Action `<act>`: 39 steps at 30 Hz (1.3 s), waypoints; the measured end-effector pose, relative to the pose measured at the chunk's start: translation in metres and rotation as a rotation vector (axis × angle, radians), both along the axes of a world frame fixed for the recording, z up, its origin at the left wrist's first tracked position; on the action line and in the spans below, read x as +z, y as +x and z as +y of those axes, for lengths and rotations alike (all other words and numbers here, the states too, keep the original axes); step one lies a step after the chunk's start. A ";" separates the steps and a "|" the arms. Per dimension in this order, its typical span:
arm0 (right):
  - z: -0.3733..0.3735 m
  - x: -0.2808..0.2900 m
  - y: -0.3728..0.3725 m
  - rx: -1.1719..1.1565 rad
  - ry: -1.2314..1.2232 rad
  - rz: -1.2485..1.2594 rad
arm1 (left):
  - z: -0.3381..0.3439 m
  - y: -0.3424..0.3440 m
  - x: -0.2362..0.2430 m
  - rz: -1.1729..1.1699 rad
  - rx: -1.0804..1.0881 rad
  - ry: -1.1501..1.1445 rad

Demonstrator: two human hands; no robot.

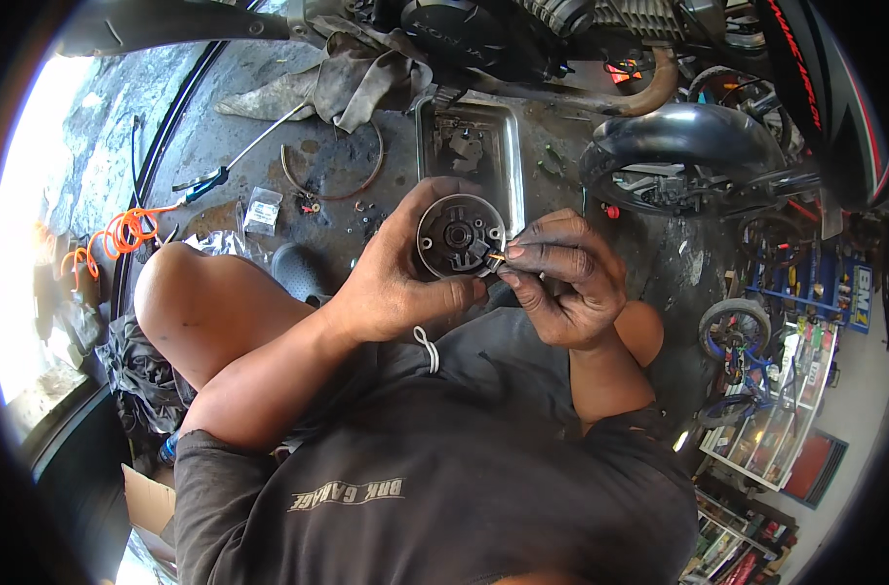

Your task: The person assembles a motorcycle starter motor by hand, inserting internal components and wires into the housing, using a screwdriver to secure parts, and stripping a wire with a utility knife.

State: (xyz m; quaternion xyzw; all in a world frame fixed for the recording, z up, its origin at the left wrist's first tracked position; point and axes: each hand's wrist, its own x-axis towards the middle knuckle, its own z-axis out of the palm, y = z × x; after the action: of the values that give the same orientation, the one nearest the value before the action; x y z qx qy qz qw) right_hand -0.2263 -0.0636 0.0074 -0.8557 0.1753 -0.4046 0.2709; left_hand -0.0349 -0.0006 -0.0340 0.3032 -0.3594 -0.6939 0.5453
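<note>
A round, shallow metal cover (pixel 454 255) with a raised hub and small fittings inside sits in my left hand (pixel 394 263). Fingers and thumb wrap its left and lower rim, and its hollow side faces up. At the cover's right edge, my right hand (pixel 566 278) has thumb and fingertips pinched together on a small copper-coloured piece (pixel 498 257). The fingertips partly hide that piece, so its kind does not show. Both hands are dark with grime and are held above my lap.
Beyond my hands, a metal tray (pixel 509 146) with dark liquid and parts lies on the stained floor. A motorcycle engine (pixel 464 34) and exhaust pipe stand above it. Left are a grey rag (pixel 352 78), an orange coiled air hose (pixel 122 232) and a plastic bag (pixel 263 211); right, a wheel (pixel 678 146).
</note>
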 end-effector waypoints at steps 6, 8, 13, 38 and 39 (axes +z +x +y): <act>0.000 -0.001 -0.004 0.010 0.026 0.006 | 0.000 -0.001 -0.002 -0.015 -0.013 0.008; 0.000 0.002 0.000 -0.023 0.001 -0.002 | 0.000 0.000 -0.001 0.010 0.028 0.005; -0.017 -0.014 -0.012 -0.201 -0.076 0.126 | -0.013 0.032 0.021 -0.128 0.416 -0.062; -0.029 -0.425 0.153 -0.305 0.523 0.709 | -0.011 0.114 0.023 0.088 0.757 0.083; -0.032 -0.426 0.147 -0.343 0.531 0.688 | -0.016 0.116 0.020 0.077 0.687 0.062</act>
State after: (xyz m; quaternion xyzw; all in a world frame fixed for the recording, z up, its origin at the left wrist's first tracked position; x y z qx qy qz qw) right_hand -0.0788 -0.0952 -0.4189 -0.7998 0.4914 -0.0776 0.3358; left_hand 0.0809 -0.0168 -0.0139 0.3965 -0.1944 -0.4912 0.7508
